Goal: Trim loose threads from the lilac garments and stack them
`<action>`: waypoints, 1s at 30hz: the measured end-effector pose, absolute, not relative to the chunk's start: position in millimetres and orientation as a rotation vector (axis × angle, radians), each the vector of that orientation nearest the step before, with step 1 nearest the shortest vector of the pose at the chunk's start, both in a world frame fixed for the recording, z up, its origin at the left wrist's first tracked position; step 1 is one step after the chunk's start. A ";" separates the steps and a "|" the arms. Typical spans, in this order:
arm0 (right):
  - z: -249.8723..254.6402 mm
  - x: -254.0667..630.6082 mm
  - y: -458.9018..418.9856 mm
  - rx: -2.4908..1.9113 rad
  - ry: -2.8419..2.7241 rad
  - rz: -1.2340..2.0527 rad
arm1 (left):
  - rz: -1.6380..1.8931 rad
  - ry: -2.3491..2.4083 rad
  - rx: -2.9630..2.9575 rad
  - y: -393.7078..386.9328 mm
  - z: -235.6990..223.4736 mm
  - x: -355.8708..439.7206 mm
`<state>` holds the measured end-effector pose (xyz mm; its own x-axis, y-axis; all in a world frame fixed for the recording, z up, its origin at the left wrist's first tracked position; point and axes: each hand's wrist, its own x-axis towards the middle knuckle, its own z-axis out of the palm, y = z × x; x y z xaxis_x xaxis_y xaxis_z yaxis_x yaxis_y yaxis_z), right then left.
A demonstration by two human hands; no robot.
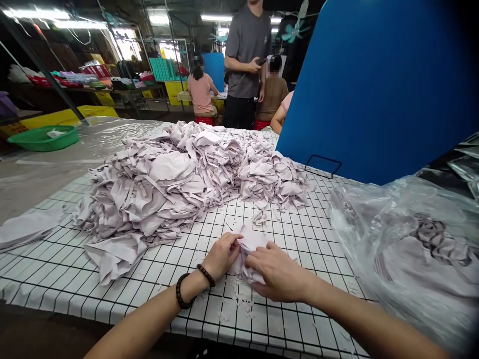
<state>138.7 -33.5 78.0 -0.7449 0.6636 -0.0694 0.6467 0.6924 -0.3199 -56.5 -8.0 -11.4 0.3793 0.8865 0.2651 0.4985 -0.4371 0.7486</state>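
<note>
Lower centre of frame: we observe left hand (221, 254) and right hand (279, 273) both pinching one pale lilac fabric piece (255, 239), presumably steadying its folds.

Grid-patterned table (318, 239) under heaped pale fabric (172, 169) and small scraps (259, 217)

a cloth workshop: piled fabric (160, 189) covers much of a desk (314, 234), with seated people (201, 93), strip lights (216, 18) and a fan (293, 33) beyond.

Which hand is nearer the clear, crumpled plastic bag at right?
Right. The right hand is left of the clear plastic bag, not touching it; the left hand is farther left.
</note>
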 end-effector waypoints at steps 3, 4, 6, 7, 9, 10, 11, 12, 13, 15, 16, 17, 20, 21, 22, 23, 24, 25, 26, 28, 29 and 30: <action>64.7 151.0 -18.1 -1.235 -2.652 0.789 | 0.883 1.170 2.143 -11.3 -12.2 -59.9; 57.1 155.7 -7.0 -1.346 -2.547 0.787 | 0.885 1.158 2.159 -12.8 -12.5 -61.3; 41.2 162.2 17.0 -1.425 -2.444 0.811 | 0.880 1.125 2.187 -16.0 -13.3 -64.2; 33.9 163.0 27.5 -1.383 -2.438 0.871 | 0.872 1.109 2.199 -17.5 -13.8 -65.7; 22.7 158.6 43.6 -1.218 -2.506 0.929 | 0.843 1.076 2.226 -20.1 -14.7 -68.2; 19.0 153.7 49.2 -1.129 -2.579 0.891 | 0.828 1.061 2.238 -21.1 -14.9 -69.1; 16.6 147.6 53.9 -1.049 -2.678 0.800 | 0.812 1.054 2.245 -21.8 -14.9 -69.8; 15.2 141.0 58.0 -0.978 -2.792 0.676 | 0.801 1.058 2.246 -22.4 -14.6 -70.3; 14.8 134.3 61.8 -0.914 -2.910 0.543 | 0.791 1.075 2.238 -22.9 -14.1 -70.7; 16.1 123.2 69.5 -0.803 -3.099 0.303 | 0.784 1.133 2.211 -23.7 -12.9 -71.1; 17.3 119.4 73.3 -0.748 -3.158 0.207 | 0.780 1.163 2.199 -24.0 -12.4 -71.3; 18.5 117.0 76.9 -0.694 -3.196 0.135 | 0.773 1.187 2.195 -24.2 -12.2 -71.3; 19.9 116.9 85.8 -0.612 -3.212 0.142 | 0.712 1.209 2.225 -23.8 -13.3 -70.9; 19.0 118.4 88.2 -0.647 -3.177 0.249 | 0.689 1.205 2.241 -23.4 -14.3 -70.6; 17.3 120.2 90.6 -0.724 -3.102 0.412 | 0.669 1.198 2.256 -22.8 -15.3 -70.3; 14.9 122.2 93.4 -0.855 -2.950 0.636 | 0.656 1.189 2.267 -22.2 -16.4 -70.0; 12.2 124.2 96.8 -1.008 -2.731 0.873 | 0.646 1.180 2.273 -21.5 -17.3 -69.8; 9.4 126.3 101.0 -1.152 -2.476 1.074 | 0.642 1.171 2.276 -20.9 -18.1 -69.8; 6.9 128.6 106.4 -1.271 -2.226 1.216 | 0.639 1.162 2.278 -20.3 -18.7 -69.7; 4.8 135.0 120.0 -1.425 -1.859 1.331 | 0.638 1.152 2.277 -19.3 -19.1 -69.8; 5.7 139.3 127.7 -1.469 -1.764 1.331 | 0.639 1.150 2.277 -19.0 -19.0 -69.8; 7.9 144.4 135.0 -1.500 -1.702 1.316 | 0.641 1.151 2.277 -18.7 -18.8 -69.8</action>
<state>144.4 135.0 7.9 -0.2569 0.9423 -0.2146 0.4447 -0.0819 -0.8919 -69.8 -18.7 -18.8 0.5305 0.8282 0.1806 0.5899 -0.5137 0.6231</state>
